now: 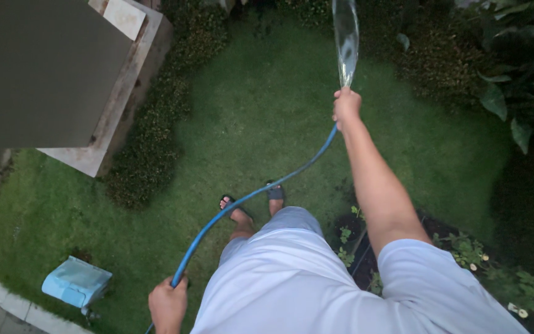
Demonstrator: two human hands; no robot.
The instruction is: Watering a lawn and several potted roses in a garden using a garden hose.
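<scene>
1. Your left hand (168, 304), near and low at the left, is clenched around the blue hose (261, 188).
2. The hose runs up across the lawn (261, 105) to your right hand (346, 105), far out, gripping its end.
3. Water (345, 37) streams away from that fist.
4. A light blue box (76, 282) lies near left.

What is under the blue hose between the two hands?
Under the blue hose lie green lawn and the person's sandaled feet. The hose end is hidden inside the right hand.
</scene>
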